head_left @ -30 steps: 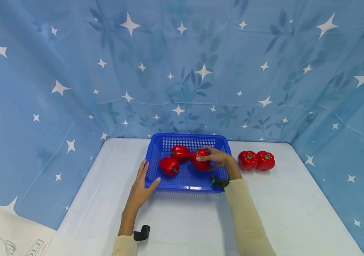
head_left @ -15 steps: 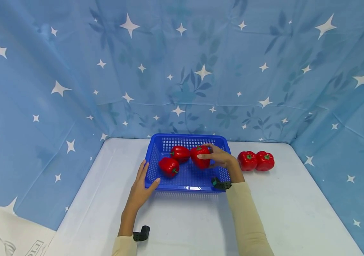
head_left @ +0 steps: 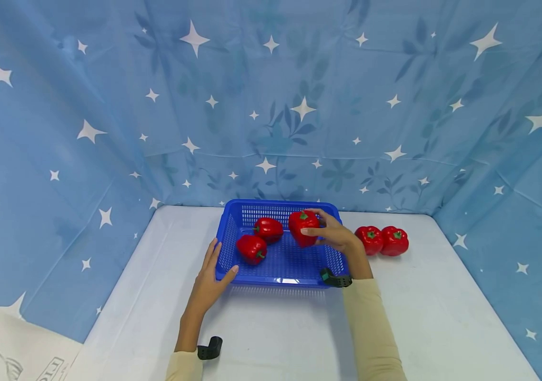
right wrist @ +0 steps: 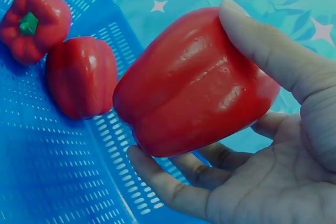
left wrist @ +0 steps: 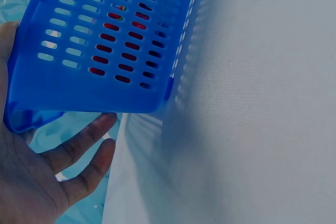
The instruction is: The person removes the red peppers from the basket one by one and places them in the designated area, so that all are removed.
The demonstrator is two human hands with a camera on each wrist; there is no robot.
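Note:
In the head view, my right hand (head_left: 336,233) holds a red bell pepper (head_left: 303,227) above the right part of a blue plastic basket (head_left: 278,282). Thumb and fingers grip the pepper (right wrist: 194,85) from opposite sides in the right wrist view. Two more red bell peppers, one at the back (head_left: 268,229) and one nearer (head_left: 251,248), lie inside the basket. My left hand (head_left: 208,283) rests against the basket's near left corner, its fingers extended along the left side. The left wrist view shows fingers (left wrist: 86,169) of that hand next to the slotted basket wall (left wrist: 79,87).
Right of the basket, two red bell peppers, a left one (head_left: 369,240) and a right one (head_left: 395,241), stand side by side on the white table (head_left: 271,328). A blue star-patterned curtain (head_left: 271,132) surrounds the table's back and sides.
My right hand has raised the red bell pepper from among the others and shifted it slightly right and back. The left hand and the basket stay where they were.

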